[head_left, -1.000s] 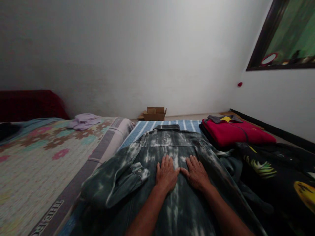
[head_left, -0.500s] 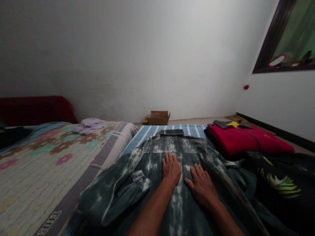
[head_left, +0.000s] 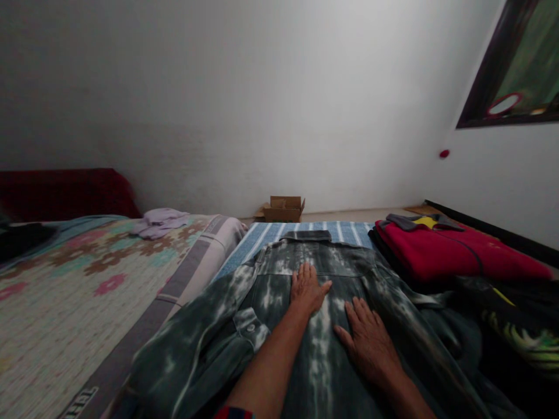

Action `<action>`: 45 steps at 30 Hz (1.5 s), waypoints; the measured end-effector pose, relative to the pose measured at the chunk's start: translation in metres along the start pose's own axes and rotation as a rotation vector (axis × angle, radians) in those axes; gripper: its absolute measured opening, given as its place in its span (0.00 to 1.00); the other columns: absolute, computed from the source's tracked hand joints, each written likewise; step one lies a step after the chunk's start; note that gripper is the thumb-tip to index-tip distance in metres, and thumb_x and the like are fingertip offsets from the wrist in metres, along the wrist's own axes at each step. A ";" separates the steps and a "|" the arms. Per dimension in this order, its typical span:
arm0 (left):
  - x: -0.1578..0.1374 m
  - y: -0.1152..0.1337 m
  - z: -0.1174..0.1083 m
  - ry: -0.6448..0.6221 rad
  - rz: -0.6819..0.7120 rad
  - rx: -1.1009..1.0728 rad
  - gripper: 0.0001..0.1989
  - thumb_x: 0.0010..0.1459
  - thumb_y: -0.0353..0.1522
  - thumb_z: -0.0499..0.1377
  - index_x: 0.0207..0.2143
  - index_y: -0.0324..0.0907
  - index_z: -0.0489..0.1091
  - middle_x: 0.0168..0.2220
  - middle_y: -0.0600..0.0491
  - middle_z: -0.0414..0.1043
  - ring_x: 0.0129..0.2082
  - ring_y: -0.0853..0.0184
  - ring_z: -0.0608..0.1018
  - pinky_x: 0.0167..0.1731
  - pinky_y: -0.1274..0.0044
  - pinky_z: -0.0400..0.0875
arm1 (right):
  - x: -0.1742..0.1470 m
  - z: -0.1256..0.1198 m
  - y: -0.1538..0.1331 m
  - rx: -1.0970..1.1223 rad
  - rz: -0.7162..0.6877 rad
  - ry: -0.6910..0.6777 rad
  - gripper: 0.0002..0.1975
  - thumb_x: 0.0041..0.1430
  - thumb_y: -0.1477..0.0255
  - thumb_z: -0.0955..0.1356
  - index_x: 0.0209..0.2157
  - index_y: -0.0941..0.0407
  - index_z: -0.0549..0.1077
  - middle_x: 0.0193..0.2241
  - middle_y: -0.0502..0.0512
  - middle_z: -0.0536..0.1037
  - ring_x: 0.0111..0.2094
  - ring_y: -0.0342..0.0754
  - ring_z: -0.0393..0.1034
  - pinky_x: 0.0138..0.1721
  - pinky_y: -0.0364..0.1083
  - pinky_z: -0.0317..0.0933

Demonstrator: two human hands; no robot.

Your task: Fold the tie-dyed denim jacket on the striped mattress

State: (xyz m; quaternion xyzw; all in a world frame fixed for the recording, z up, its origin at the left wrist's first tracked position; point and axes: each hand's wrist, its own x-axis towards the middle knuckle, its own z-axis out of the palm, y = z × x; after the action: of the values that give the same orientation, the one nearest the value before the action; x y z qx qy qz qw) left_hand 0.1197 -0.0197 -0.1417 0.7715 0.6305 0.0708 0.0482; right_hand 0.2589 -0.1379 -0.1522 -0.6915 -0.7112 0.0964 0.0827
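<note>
A dark green-grey denim jacket (head_left: 321, 343) with whitish tie-dye streaks lies spread out, back side up, its collar (head_left: 307, 235) pointing away from me. My left hand (head_left: 307, 289) rests flat on its upper back, just below the yoke seam, thumb stuck out to the right. Lower and to the right, my right hand (head_left: 369, 340) also lies flat on the cloth with its fingers extended. Neither hand grips anything. On the left, one sleeve is folded inward, so its buttoned cuff (head_left: 251, 329) lies beside the body. The other sleeve runs down the right side, its end unclear.
A blue-and-white striped cloth (head_left: 349, 231) lies under the jacket. To the right are a folded red garment (head_left: 454, 250) and a dark garment with a yellow-green print (head_left: 524, 337). A flowered bed (head_left: 109, 308) with a lilac cloth (head_left: 161, 223) stands left; a cardboard box (head_left: 283, 210) sits by the wall.
My left hand has slid slightly up and its thumb has spread outward. My right hand has shifted a little right and down. The view has turned slightly, and the jacket remains spread.
</note>
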 end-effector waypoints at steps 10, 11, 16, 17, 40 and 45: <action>0.025 -0.006 0.002 0.010 -0.008 -0.004 0.38 0.60 0.52 0.37 0.63 0.33 0.49 0.66 0.41 0.41 0.66 0.57 0.45 0.61 0.62 0.42 | 0.000 0.002 0.000 -0.006 0.013 0.011 0.34 0.62 0.52 0.54 0.62 0.58 0.57 0.65 0.59 0.48 0.65 0.55 0.37 0.62 0.56 0.37; 0.027 -0.006 0.002 0.011 -0.010 -0.005 0.38 0.60 0.52 0.37 0.63 0.33 0.50 0.66 0.41 0.41 0.66 0.57 0.45 0.61 0.62 0.43 | 0.000 0.002 0.000 -0.007 0.014 0.011 0.34 0.62 0.52 0.54 0.62 0.58 0.57 0.65 0.59 0.48 0.65 0.55 0.37 0.62 0.56 0.37; 0.043 -0.008 0.003 0.002 -0.021 -0.023 0.40 0.59 0.52 0.38 0.63 0.32 0.49 0.66 0.41 0.39 0.66 0.57 0.44 0.61 0.61 0.41 | 0.000 0.005 0.000 -0.018 0.018 0.016 0.34 0.61 0.52 0.54 0.62 0.58 0.58 0.64 0.59 0.49 0.65 0.55 0.38 0.62 0.56 0.37; 0.045 -0.008 0.004 0.005 -0.021 -0.029 0.40 0.59 0.52 0.38 0.63 0.32 0.49 0.67 0.41 0.39 0.66 0.57 0.44 0.61 0.61 0.41 | 0.001 0.006 0.000 -0.019 0.020 0.017 0.34 0.61 0.52 0.54 0.62 0.58 0.58 0.64 0.59 0.49 0.65 0.55 0.39 0.62 0.56 0.37; 0.071 -0.005 -0.010 -0.084 -0.114 0.005 0.36 0.58 0.51 0.44 0.64 0.44 0.48 0.67 0.44 0.41 0.66 0.54 0.45 0.59 0.53 0.42 | 0.003 -0.007 -0.006 0.026 0.041 -0.051 0.35 0.61 0.51 0.53 0.63 0.57 0.54 0.65 0.58 0.46 0.66 0.54 0.35 0.62 0.56 0.37; 0.077 0.001 -0.011 -0.043 -0.137 0.054 0.33 0.59 0.51 0.43 0.61 0.44 0.55 0.65 0.41 0.47 0.65 0.52 0.48 0.57 0.53 0.46 | 0.003 -0.012 -0.009 0.054 0.038 -0.038 0.34 0.62 0.53 0.54 0.63 0.58 0.54 0.65 0.59 0.46 0.66 0.54 0.35 0.63 0.56 0.36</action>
State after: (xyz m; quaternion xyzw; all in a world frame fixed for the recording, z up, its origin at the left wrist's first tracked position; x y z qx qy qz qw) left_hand 0.1341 0.0553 -0.1273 0.7289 0.6823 0.0335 0.0455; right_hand 0.2530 -0.1351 -0.1388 -0.7005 -0.6963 0.1301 0.0860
